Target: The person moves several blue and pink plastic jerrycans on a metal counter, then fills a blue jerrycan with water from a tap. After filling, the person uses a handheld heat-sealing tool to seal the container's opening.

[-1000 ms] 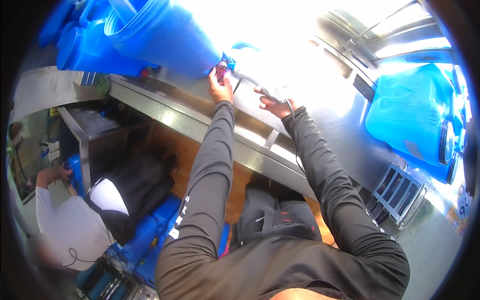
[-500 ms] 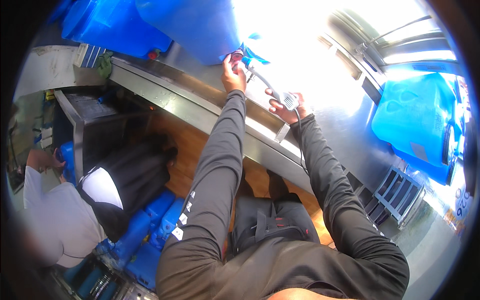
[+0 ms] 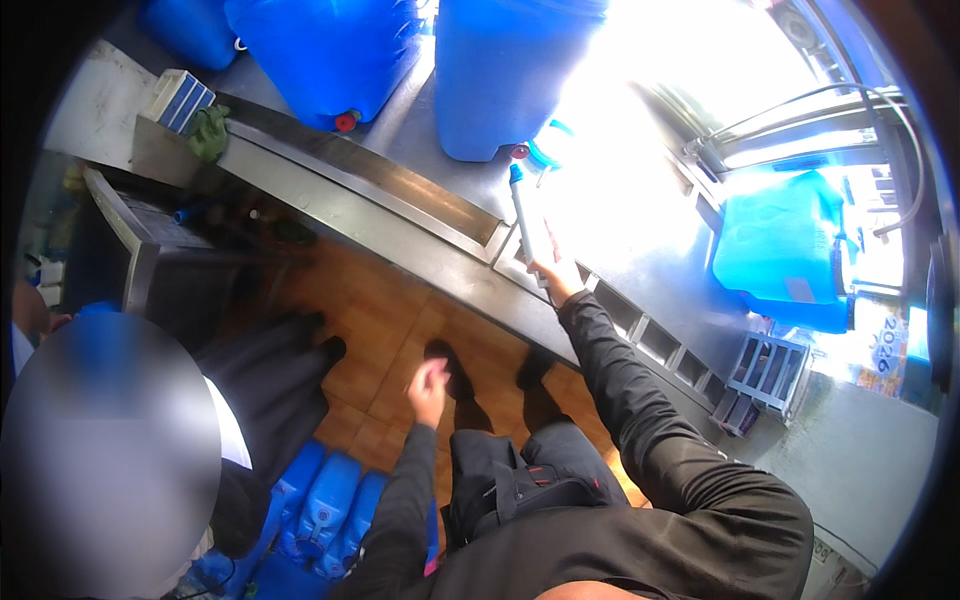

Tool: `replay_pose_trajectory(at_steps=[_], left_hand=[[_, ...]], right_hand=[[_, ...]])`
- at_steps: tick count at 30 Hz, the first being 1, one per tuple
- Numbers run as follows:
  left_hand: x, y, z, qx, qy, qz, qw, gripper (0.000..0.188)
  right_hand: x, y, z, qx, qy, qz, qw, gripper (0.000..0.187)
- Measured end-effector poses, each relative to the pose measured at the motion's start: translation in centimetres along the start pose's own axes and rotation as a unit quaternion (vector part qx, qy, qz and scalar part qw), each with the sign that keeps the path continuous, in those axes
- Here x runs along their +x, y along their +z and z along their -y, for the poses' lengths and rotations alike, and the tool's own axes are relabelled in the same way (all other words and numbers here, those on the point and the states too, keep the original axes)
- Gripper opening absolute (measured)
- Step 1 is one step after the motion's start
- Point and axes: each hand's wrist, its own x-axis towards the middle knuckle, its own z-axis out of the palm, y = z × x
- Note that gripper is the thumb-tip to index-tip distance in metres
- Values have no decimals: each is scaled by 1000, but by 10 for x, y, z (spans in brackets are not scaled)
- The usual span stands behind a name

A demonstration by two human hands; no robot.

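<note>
My right hand point(image 3: 560, 272) is closed round a slim grey-white handheld tool point(image 3: 533, 222) with a blue tip; its exact kind is unclear. The tip points at the dark red spout cap point(image 3: 520, 152) low on a large blue plastic container point(image 3: 505, 80) on the steel counter, a small gap apart. A light-blue piece point(image 3: 552, 142) sits beside that cap. Down over the floor, away from the counter, my left hand point(image 3: 427, 395) is curled with its fingertips together. Something pinkish shows at the fingers, too blurred to name.
Another blue container point(image 3: 325, 55) with a red spout stands left on the counter point(image 3: 400, 185). A blue jug point(image 3: 780, 240) and grey crate point(image 3: 770, 370) are at right. Several blue jugs point(image 3: 330, 505) lie low left, near a co-worker point(image 3: 110, 460). A green cloth point(image 3: 208, 133) hangs at the counter's edge.
My left hand has left the spout and dropped toward my body. The right hand still holds the grey tool, now turned more upright and lower. The view has shifted, showing more of the containers.
</note>
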Motion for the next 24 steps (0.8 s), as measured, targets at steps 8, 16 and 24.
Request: replay_pose_trajectory(at_steps=[8,16,24], left_hand=[[-165,-195,105,147,-230,-174,946,13],[-68,-110,80,-36,-186,-166,968,16],[84,82,-70,-123,9,-72,990,22]], right_hand=[[12,79,-15,-80,-150,-74,983,95],[26,102,-41,-107,-152,-135,973,97],[3,50,20,3,-19,3,1000,94]])
